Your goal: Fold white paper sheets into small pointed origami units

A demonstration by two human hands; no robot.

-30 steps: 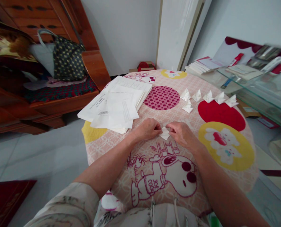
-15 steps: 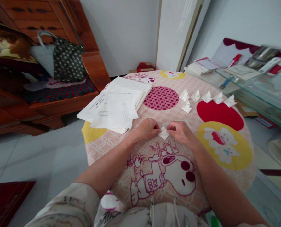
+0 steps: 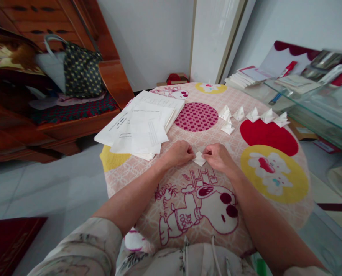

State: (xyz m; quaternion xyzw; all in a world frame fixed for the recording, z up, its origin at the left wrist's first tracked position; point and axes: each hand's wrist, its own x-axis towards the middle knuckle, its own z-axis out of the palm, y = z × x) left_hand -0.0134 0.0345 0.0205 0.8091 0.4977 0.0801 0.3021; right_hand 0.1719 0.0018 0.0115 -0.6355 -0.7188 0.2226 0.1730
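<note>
A small folded paper (image 3: 199, 158), white and diamond-shaped, lies flat on the patterned tablecloth (image 3: 148, 184) between my hands. My left hand (image 3: 180, 153) pinches its left corner, fingers curled closed. On the opposite corner, my right hand (image 3: 217, 156) has its thumb and fingers pressed together. Beyond my right hand, several folded paper pieces (image 3: 253, 114) with pointed tops stand in a row, and another folded piece (image 3: 227, 127) sits just in front of the row's left end.
Left of my hands lies a stack of printed paper sheets (image 3: 142, 130). A glass shelf (image 3: 309, 105) with papers and containers adjoins the table's right edge. At the far left, a wooden bench (image 3: 110, 82) holds a dark patterned bag (image 3: 81, 71).
The view has shifted slightly. Both hands keep pinching the folded paper at nearly the same spot; the row of folded pieces and the paper stack stay in place.
</note>
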